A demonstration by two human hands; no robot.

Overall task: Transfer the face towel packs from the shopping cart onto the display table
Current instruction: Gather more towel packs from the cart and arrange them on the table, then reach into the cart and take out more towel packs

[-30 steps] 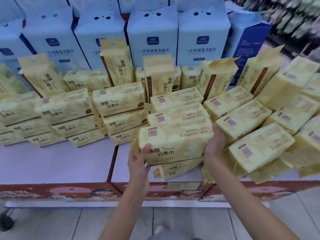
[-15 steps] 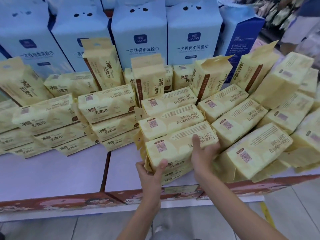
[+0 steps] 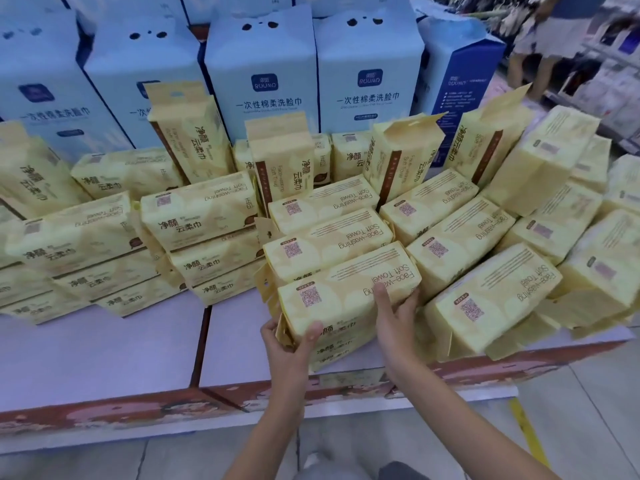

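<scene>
A yellow face towel pack [image 3: 343, 292] lies on top of a short stack at the front of the display table [image 3: 104, 348]. My left hand [image 3: 289, 344] grips its left end, thumb on the front face. My right hand [image 3: 394, 317] holds the right end, one finger lying across the top. Several more yellow packs [image 3: 329, 237] lie in rows behind and to both sides, some standing upright [image 3: 284, 161]. The shopping cart is out of view.
Tall pale-blue boxes [image 3: 263, 71] line the back of the table. A dark seam [image 3: 201, 344] splits the tabletop, with bare surface to its left. Leaning packs [image 3: 485, 306] crowd the right. A person's legs [image 3: 540, 46] stand at the far right aisle.
The pack came down from above onto the front stack and both hands stayed on its ends. The camera has moved closer and a little left.
</scene>
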